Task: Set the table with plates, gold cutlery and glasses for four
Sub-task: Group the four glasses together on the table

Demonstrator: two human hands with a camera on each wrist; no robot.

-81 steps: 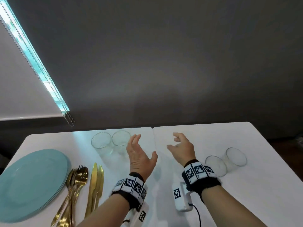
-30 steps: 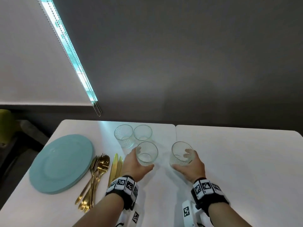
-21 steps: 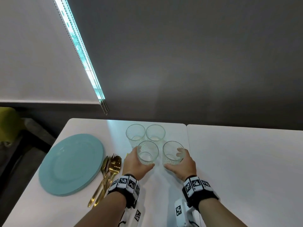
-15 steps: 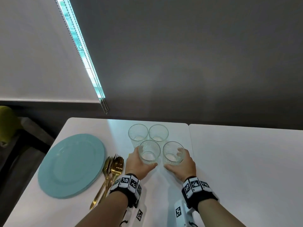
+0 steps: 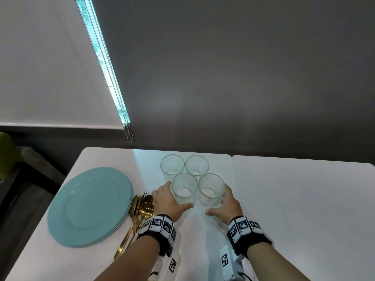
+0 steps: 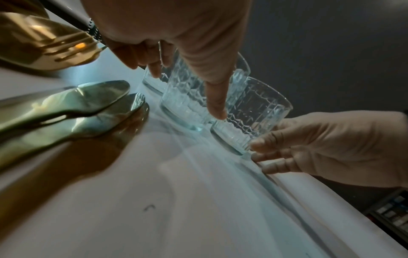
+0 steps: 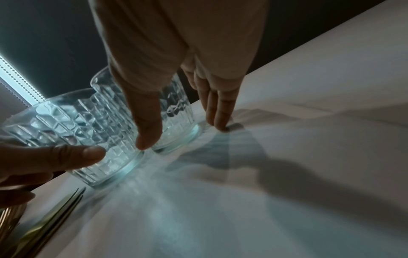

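Four clear patterned glasses stand bunched together on the white table (image 5: 294, 199). My left hand (image 5: 175, 196) grips the front left glass (image 5: 184, 187), thumb in front and fingers on its left side. In the left wrist view my left hand (image 6: 185, 90) wraps that glass (image 6: 183, 104). My right hand (image 5: 218, 200) holds the front right glass (image 5: 211, 188), thumb in front. In the right wrist view my right hand (image 7: 183, 129) has its fingertips down on the table beside this glass (image 7: 176, 111). The back left glass (image 5: 172, 166) and back right glass (image 5: 196, 166) stand free.
A stack of teal plates (image 5: 89, 207) lies at the table's left. Gold cutlery (image 5: 140, 211) lies bunched between the plates and my left wrist, with knives (image 6: 77, 104) close by. A seam (image 5: 235, 189) divides the table just right of the glasses. A dark wall stands behind.
Both hands, empty at first, each took a glass and slid it left against the two back glasses. Over the last half second the glasses barely move.
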